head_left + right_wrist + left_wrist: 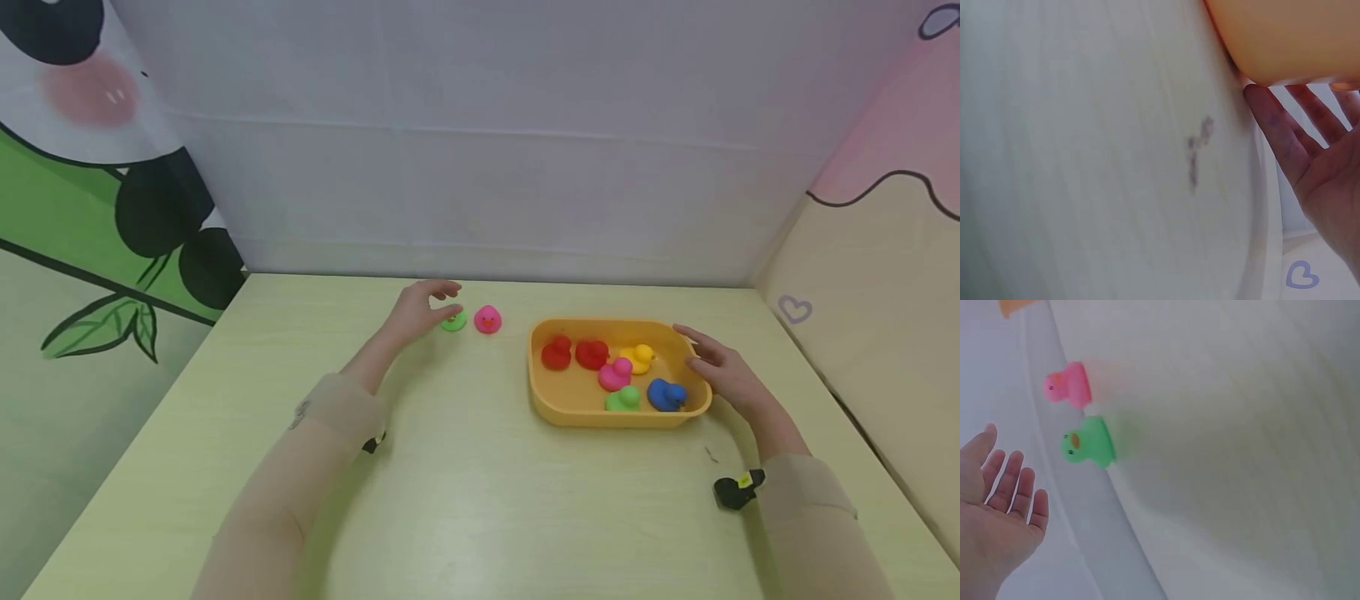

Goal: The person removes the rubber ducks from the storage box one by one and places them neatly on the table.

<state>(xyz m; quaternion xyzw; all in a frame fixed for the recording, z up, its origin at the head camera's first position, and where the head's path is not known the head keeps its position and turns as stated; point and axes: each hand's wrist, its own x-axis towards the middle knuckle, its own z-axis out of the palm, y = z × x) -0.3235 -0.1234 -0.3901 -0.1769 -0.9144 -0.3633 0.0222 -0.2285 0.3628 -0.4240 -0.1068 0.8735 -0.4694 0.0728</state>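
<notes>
My left hand [420,312] hovers at the far side of the table with its fingers apart and relaxed, close to a green rubber duck [1091,442]. In the head view that hand partly covers the green duck. Just to the right of it sits a pink rubber duck [487,319]. My right hand [720,367] touches the right end of a yellow-orange plastic tub [570,416], its fingers extended along the outside and rim. Inside the tub lie two red ducks, a yellow duck [638,358], a pink duck [615,374], a green duck [624,399] and a blue duck [667,395].
The pale wood-grain table [450,500] meets a white cloth backdrop [480,192] right behind the loose ducks. Printed panels stand at the left and right sides. A small dark mark [1194,156] shows on the tabletop near the right wrist.
</notes>
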